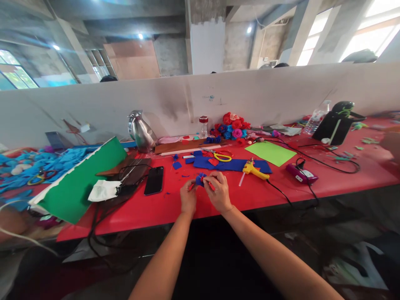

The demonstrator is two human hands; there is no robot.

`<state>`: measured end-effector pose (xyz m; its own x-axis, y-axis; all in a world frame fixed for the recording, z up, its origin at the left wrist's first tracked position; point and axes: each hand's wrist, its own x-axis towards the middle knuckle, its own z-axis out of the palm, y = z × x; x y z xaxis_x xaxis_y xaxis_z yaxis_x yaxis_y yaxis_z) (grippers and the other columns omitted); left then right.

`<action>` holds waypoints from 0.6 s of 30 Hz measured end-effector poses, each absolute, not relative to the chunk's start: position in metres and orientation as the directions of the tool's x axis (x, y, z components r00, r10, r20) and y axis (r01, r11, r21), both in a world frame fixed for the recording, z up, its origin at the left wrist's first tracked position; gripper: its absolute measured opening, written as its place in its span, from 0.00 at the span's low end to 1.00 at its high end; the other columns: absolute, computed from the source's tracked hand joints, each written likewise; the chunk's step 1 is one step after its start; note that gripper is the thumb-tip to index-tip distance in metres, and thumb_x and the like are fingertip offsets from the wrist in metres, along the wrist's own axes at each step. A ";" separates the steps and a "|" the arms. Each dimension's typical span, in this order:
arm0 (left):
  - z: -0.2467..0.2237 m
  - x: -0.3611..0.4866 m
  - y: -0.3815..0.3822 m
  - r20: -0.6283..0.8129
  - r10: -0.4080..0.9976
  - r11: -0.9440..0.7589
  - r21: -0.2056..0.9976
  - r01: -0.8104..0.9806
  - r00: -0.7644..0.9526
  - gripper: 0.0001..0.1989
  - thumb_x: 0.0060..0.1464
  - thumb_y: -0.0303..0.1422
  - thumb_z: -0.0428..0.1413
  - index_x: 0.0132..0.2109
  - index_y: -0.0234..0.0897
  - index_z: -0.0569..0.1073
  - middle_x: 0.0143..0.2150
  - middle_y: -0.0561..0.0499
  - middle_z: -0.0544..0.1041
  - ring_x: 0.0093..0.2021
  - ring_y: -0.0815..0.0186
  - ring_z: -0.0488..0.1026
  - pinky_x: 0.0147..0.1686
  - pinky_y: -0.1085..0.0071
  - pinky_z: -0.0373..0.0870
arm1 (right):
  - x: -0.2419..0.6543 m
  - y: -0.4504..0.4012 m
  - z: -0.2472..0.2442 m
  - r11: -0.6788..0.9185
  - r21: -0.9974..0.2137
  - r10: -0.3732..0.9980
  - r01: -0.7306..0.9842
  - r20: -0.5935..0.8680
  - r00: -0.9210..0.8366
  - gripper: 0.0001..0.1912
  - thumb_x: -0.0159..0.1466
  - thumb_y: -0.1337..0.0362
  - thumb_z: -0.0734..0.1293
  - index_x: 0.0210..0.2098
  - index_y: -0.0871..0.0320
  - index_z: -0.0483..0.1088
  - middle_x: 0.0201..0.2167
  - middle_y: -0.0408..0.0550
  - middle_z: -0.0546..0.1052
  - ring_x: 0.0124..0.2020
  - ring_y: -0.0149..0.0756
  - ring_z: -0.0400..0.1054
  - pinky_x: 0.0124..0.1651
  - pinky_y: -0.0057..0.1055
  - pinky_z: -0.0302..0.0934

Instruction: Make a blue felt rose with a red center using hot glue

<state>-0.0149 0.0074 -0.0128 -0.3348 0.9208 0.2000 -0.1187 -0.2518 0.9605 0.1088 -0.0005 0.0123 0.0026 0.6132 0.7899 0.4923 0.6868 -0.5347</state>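
Observation:
Between my two hands, just above the red table [131,215], is a small blue and red craft flower [200,179]. My left hand [188,196] pinches it from the left side. The fingers of my right hand [219,191] close on its right side, by the red part. Beyond them lies a strip of blue material [233,163] with small red pieces [213,161] and yellow-handled scissors [222,156] on it. A yellow glue gun [255,171], with a glue stick poking out of its back, rests to the right.
A black phone [154,180] and a green board [86,179] lie left. A steel jug [142,131], a jar [203,126] and a bunch of finished flowers [234,126] stand by the partition. Right are a lime sheet [271,153], a purple box [301,173] and cords.

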 end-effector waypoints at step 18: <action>-0.002 -0.014 0.006 0.182 0.936 -0.259 0.936 -0.240 -0.300 0.12 0.41 0.36 0.63 0.27 0.39 0.66 0.24 0.59 0.66 0.29 0.69 0.63 0.38 0.71 0.61 | 0.119 0.012 -0.006 0.366 -0.931 0.913 -0.004 0.358 0.196 0.10 0.64 0.59 0.62 0.43 0.55 0.66 0.33 0.42 0.69 0.24 0.28 0.60 0.29 0.27 0.57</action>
